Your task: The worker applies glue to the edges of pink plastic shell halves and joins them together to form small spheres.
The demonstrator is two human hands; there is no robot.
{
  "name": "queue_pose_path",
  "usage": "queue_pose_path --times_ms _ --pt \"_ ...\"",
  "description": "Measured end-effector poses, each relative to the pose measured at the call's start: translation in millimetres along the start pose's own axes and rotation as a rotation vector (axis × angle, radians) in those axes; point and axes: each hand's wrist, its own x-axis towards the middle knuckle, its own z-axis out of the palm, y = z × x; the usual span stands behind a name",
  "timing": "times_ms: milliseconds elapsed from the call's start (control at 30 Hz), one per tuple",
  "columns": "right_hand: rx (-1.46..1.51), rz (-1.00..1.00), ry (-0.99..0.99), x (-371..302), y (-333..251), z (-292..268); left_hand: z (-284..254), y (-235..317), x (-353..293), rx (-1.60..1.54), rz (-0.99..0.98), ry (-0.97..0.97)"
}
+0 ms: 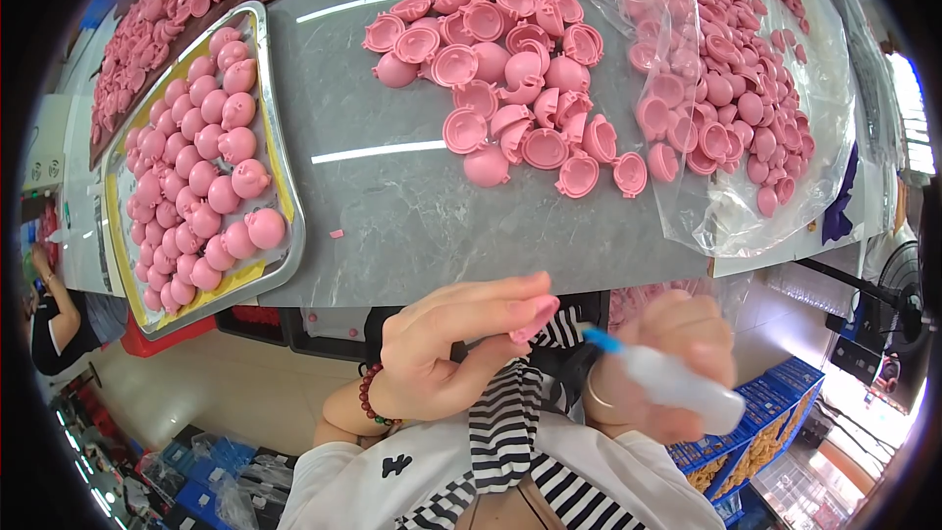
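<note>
My left hand (442,339) pinches a small pink plastic half-shell (536,322) between thumb and fingertips, just off the table's near edge. My right hand (687,339), somewhat blurred, is closed around a white squeeze bottle (687,391) with a blue nozzle (601,340). The nozzle points at the half-shell, with a small gap between them. Beyond my hands, a loose heap of pink half-shells (543,148) lies on the grey table (392,236), some hollow side up, others domed side up.
At the left stands a metal tray (290,255) with a yellow lining, holding many pink balls (203,178). A clear plastic bag (721,238) of pink half-shells spreads at the right. More pink pieces (162,34) lie on a dark cloth at the far left. Blue crates (785,378) stand below, right.
</note>
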Motion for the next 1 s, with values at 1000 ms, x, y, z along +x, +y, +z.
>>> queue_pose_path --times_ms 1000 --pt "-1.479 0.139 -0.218 69.1 40.3 -132.2 -0.7 -0.7 3.4 -0.426 -0.132 -0.076"
